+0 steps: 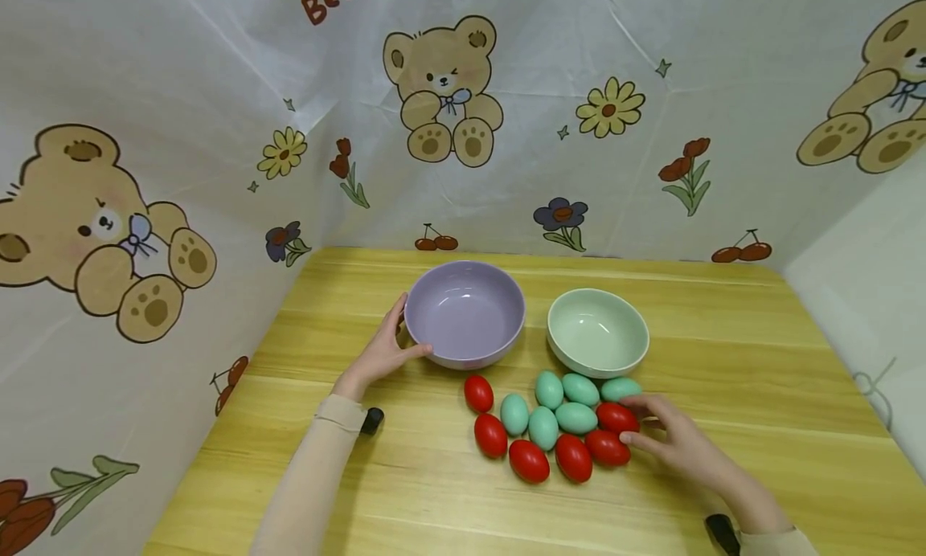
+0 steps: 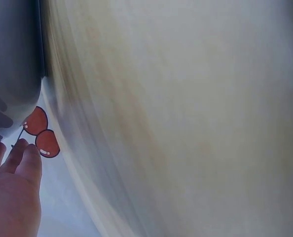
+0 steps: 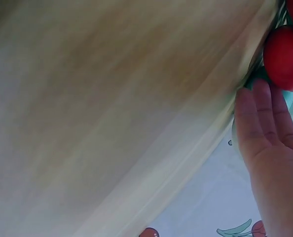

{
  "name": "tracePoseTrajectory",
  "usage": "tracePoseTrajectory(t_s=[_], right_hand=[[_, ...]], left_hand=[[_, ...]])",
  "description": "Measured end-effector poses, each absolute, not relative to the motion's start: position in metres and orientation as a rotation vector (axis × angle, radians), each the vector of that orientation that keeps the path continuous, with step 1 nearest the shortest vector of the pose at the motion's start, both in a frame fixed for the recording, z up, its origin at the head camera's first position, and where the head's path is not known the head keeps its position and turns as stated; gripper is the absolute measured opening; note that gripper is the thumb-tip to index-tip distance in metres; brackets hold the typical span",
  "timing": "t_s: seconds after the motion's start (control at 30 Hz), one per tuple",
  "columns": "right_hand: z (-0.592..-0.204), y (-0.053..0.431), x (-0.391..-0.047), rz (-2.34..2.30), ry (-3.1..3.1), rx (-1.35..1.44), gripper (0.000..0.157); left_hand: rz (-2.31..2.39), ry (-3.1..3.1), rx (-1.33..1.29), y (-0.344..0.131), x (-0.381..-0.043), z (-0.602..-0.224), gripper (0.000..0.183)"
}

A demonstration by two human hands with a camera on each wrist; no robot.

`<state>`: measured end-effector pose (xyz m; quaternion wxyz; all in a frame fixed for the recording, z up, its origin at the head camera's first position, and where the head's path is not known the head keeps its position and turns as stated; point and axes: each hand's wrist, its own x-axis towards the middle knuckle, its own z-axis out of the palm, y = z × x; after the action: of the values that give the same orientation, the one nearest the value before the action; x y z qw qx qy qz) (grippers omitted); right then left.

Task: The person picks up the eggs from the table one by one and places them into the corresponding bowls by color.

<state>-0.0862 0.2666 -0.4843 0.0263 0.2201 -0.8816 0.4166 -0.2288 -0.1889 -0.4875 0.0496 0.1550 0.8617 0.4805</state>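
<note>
My left hand [image 1: 379, 353] rests against the left side of a purple bowl [image 1: 466, 315], thumb at its near rim and fingers along its outer wall. The left wrist view shows those fingers [image 2: 30, 165] fairly straight beside the bowl [image 2: 13, 54]. At the right end of a group of eggs, my right hand [image 1: 676, 439] spreads its thumb and fingers about a red egg [image 1: 617, 418]. Another red egg [image 1: 608, 448] lies by the thumb tip, and a green egg [image 1: 620, 390] by the fingertips. Extended fingers [image 3: 252, 116] appear beside the eggs in the right wrist view.
A light green bowl [image 1: 597, 331] stands right of the purple one, behind the eggs. Several green eggs [image 1: 543, 427] and red eggs [image 1: 529, 460] lie close together on the wooden table [image 1: 434, 508]. Bear-printed cloth [image 1: 506, 194] hangs around the table's back and sides.
</note>
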Motion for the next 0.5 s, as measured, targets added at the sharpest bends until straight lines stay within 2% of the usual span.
tracePoseTrajectory(t_s=[0.5], right_hand=[[-0.486,0.2666,-0.0868,1.273,-2.829,0.614,0.039]], left_hand=[[1.485,2.616,0.478,-0.1891,-0.2296,-0.4893,0.107]])
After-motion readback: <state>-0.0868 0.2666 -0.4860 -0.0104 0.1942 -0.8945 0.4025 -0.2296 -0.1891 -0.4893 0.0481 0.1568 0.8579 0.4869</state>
